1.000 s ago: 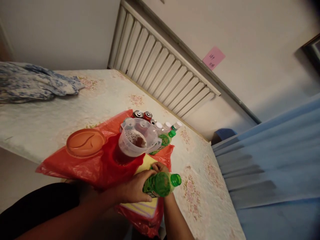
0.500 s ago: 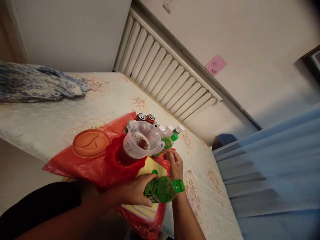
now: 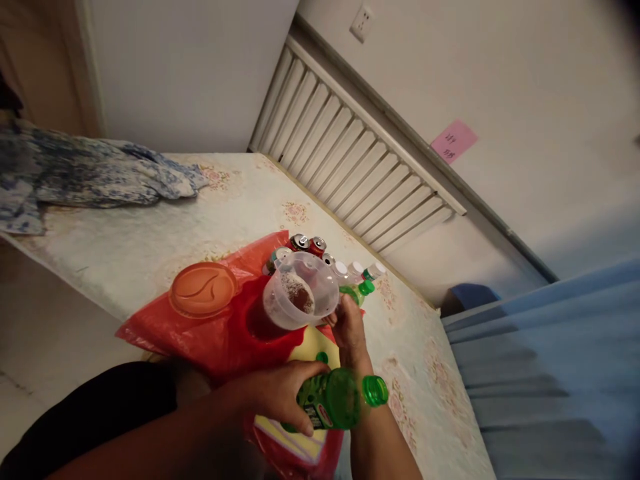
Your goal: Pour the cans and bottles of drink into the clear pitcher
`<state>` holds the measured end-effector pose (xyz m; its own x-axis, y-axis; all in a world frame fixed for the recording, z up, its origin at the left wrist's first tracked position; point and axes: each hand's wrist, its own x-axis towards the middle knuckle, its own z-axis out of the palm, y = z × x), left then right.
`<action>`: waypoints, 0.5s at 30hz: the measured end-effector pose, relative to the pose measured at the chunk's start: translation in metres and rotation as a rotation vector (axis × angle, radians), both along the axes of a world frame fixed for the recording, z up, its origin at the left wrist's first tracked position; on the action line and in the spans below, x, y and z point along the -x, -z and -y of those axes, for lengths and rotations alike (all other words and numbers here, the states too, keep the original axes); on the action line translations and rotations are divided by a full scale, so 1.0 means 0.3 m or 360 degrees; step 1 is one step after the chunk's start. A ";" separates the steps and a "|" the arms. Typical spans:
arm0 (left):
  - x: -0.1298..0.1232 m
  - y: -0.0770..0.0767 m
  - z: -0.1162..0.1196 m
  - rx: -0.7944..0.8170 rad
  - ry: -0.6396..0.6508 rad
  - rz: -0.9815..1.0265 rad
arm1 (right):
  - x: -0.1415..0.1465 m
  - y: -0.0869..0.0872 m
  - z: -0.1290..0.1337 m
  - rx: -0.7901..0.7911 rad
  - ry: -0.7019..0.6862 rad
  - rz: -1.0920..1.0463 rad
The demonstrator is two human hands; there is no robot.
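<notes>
My left hand (image 3: 285, 393) is wrapped round a green plastic bottle (image 3: 343, 400), tilted with its uncapped mouth to the right. At the handle side of a clear plastic jug (image 3: 274, 303), the fingers of my right hand (image 3: 350, 330) are curled closed on the handle, which they mostly hide. Dark, foamy liquid (image 3: 300, 293) shows inside the jug. The jug stands on a red plastic bag (image 3: 200, 340). A green cap (image 3: 321, 358) lies on a yellow sheet (image 3: 313, 343) beneath my hands. An orange round lid (image 3: 203, 290) rests on the bag, left of the jug.
Behind the jug stand several drink cans (image 3: 317, 245) and white-capped bottles (image 3: 355, 270), plus another green-capped bottle (image 3: 367, 288). A patterned cloth (image 3: 125, 170) lies at the left of the flowered tablecloth (image 3: 250, 193). A radiator (image 3: 345, 140) borders the far side; a blue curtain (image 3: 545, 360) hangs right.
My right hand has moved up to the jug's handle and closed on it. My left hand still holds the green bottle. The whole view has shifted slightly.
</notes>
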<state>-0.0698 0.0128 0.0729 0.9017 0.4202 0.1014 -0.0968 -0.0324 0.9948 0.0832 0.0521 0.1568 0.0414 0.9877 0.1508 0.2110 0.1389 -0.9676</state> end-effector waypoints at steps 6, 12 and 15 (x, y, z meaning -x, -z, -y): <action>0.005 0.004 -0.011 -0.0019 0.0084 0.0041 | 0.057 -0.009 -0.017 0.0037 -0.0178 -0.0534; 0.019 -0.017 -0.017 -0.0045 0.0151 -0.0002 | 0.095 -0.086 -0.015 -0.0009 -0.0043 -0.0571; 0.023 -0.029 -0.021 -0.0115 0.0178 -0.0034 | 0.085 -0.167 0.005 -0.0066 -0.0002 -0.0561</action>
<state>-0.0768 0.0191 0.0816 0.9448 0.3095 0.1078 -0.0824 -0.0941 0.9921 0.0578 0.0506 0.2068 0.0966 0.9812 0.1673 -0.1350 0.1795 -0.9745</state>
